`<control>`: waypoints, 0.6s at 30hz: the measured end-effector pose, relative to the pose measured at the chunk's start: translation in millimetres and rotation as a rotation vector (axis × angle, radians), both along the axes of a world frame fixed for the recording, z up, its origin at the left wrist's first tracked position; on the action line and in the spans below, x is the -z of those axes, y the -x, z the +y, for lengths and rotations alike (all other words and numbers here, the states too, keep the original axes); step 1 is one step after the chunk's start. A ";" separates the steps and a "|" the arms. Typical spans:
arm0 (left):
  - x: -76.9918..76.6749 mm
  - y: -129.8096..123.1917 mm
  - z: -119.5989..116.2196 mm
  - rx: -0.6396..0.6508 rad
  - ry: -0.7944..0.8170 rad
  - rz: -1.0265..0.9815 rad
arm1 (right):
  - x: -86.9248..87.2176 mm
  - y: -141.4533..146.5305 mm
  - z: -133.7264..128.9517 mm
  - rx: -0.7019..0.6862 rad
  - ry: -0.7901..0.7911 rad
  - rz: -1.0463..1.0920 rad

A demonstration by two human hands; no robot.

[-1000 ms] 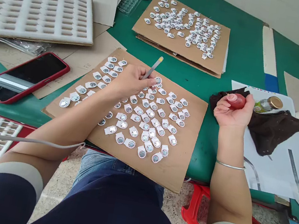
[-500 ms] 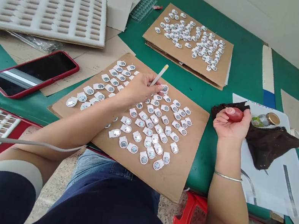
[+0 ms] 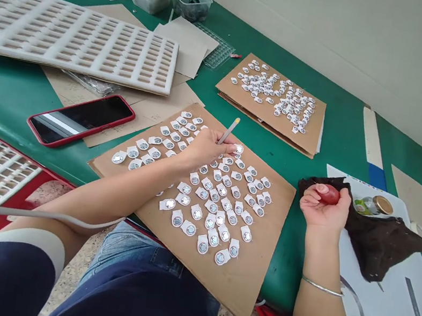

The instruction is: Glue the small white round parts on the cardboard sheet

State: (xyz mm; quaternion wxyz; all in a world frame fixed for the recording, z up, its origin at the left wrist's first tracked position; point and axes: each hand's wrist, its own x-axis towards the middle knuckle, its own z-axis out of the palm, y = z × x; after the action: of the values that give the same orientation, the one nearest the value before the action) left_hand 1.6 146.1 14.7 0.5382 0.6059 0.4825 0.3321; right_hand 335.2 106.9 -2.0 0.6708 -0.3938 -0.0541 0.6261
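So we've got the near cardboard (image 3: 243,289) as our clock centre, and it's loaded with white tags (image 3: 196,211), each with a shiny round disc. Our left hand (image 3: 212,150) is at 12 o'clock over the board, fingers pinched narrow around a grey stick (image 3: 229,130) with a yellow end, and one disc tag (image 3: 239,150) is right at its fingertips. Can't tell if that tag is fully gripped or just touched

Our right hand (image 3: 324,208) is off at 3 o'clock, fingers curled round a red bulb (image 3: 329,194), next to a dark cloth (image 3: 383,248)

As for how far along we are: loads of tags are laid out here, and similar ones cover the far cardboard (image 3: 307,142) at 1 o'clock. Which are finished and which are left, we honestly can't tell, they look too alike at this size; our guess is somewhere midway

Directions: the stick's long axis runs 7 to 1 o'clock, yellow end up at 1. Most loose tags have discs facing roughly 4 to 6 o'clock, tabs the opposite way
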 end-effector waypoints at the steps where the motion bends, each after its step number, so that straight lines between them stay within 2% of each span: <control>1: 0.1 0.0 0.2 -0.002 0.010 0.004 | 0.4 -0.3 0.3 -0.002 0.002 0.000; 11: -5.5 -2.5 0.0 -0.058 0.076 -0.050 | 2.9 -1.2 2.5 -0.011 -0.004 0.005; 18: -1.7 -2.0 1.8 -0.076 0.111 -0.068 | 1.7 2.1 2.1 -0.011 -0.008 -0.001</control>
State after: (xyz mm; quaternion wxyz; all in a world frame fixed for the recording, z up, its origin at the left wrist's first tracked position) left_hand 3.6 147.9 16.4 0.5741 0.5449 0.5042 0.3454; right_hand 333.1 109.1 -3.6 0.6689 -0.3915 -0.0591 0.6292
